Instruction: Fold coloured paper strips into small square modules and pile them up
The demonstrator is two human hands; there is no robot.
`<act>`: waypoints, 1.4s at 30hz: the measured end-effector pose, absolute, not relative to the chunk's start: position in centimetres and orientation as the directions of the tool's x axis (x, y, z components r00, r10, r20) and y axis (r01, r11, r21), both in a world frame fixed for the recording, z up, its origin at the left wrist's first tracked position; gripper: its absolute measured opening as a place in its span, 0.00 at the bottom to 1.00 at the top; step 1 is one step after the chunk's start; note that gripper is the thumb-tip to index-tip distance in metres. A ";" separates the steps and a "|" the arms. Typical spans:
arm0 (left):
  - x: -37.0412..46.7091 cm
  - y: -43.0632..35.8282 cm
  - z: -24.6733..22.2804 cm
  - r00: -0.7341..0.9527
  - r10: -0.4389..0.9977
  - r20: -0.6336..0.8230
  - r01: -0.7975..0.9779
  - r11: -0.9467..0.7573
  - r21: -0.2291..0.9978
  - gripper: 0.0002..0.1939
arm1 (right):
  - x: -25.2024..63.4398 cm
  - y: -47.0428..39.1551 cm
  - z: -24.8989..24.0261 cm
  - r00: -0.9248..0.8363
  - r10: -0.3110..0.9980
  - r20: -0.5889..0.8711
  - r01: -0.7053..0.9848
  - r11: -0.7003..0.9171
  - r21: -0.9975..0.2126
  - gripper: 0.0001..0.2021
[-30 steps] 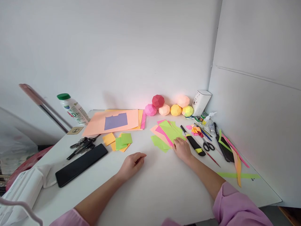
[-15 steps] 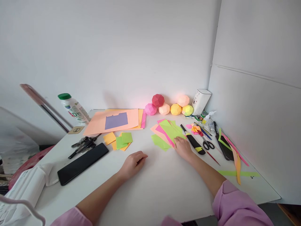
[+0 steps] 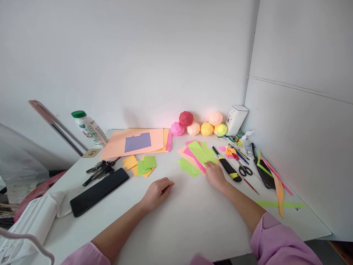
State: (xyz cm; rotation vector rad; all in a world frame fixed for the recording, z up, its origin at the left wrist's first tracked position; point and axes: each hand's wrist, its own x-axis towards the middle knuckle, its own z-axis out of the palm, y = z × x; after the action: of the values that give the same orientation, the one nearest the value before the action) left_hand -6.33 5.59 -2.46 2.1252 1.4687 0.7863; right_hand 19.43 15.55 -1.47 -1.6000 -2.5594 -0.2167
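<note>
My left hand [image 3: 157, 193] rests on the white table with its fingers curled together, and nothing shows in it. My right hand [image 3: 215, 174] lies at the lower right edge of a loose pile of coloured paper pieces [image 3: 199, 151], its bent fingers on the paper. Green, pink and peach pieces overlap in that pile. Just right of the hand is a black and yellow utility knife [image 3: 230, 168]. Small green squares [image 3: 150, 162] and orange squares [image 3: 129, 162] of paper lie beyond my left hand.
Faceted paper balls [image 3: 186, 118] stand against the wall. Large paper sheets [image 3: 116, 143], keys [image 3: 100, 170] and a long black case [image 3: 99, 192] lie left. Scissors [image 3: 245, 170], glue bottles [image 3: 244, 139] and paper strips [image 3: 280, 191] are right. A green-capped bottle [image 3: 89, 129] stands at the back left.
The view has shifted very slightly, so everything sits a little further right. Both hands stay in place, and no object has been moved.
</note>
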 end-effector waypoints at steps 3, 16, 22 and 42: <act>-6.3 5.6 -2.4 0.271 0.938 0.217 0.677 -0.346 0.650 0.14 | 19.3 15.4 -2.2 -0.415 0.881 0.228 0.908 0.415 0.053 0.17; -5.2 5.0 -1.9 0.133 0.990 -0.037 0.089 0.025 0.996 0.16 | 18.0 12.8 -1.4 -0.411 0.795 0.446 0.879 0.475 -0.036 0.16; -3.6 4.1 -1.0 0.369 0.914 -0.169 -0.464 0.339 0.818 0.21 | 14.1 5.1 -1.8 -0.700 0.395 0.595 0.405 0.906 -0.124 0.17; -5.6 5.3 -1.6 0.431 0.844 -0.320 -0.464 0.511 0.723 0.17 | 14.8 7.8 -2.1 -0.853 0.133 0.504 0.085 0.990 -0.116 0.10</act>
State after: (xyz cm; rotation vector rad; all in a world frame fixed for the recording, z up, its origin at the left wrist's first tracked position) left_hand -5.60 5.29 -1.60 0.5949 0.7349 0.8780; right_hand 14.77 7.80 -2.08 -0.1531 -2.5984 0.1209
